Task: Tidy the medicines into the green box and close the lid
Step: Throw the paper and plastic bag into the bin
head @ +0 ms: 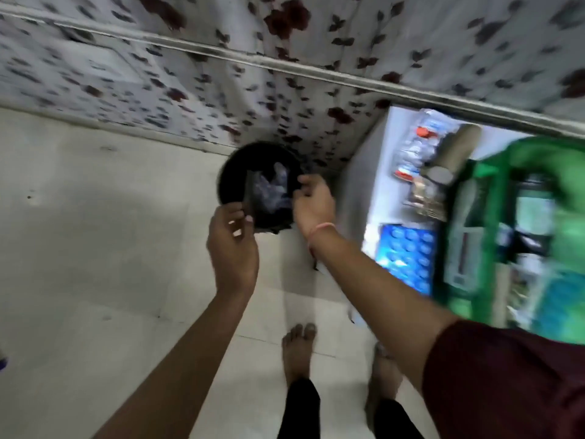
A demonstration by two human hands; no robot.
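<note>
The green box (484, 198) stands open on a white table (373, 172) at the right, blurred, with packets inside and its lid (538, 156) raised behind. Beside it on the table lie a blue blister pack (408, 258), small bottles with orange caps (422, 132) and a grey-brown roll (456, 153). Both hands are away from the box, over a black bin (234, 172) on the floor. My left hand (232, 245) pinches a thin dark strip (248, 194) above the bin. My right hand (313, 204) is at the bin's right rim with curled fingers; what it touches is blurred.
Crumpled clear plastic (272, 191) lies inside the bin. A flowered curtain (221, 90) hangs behind it. My bare feet (297, 350) stand on pale floor tiles, with open floor to the left. The table's corner is just right of my right forearm.
</note>
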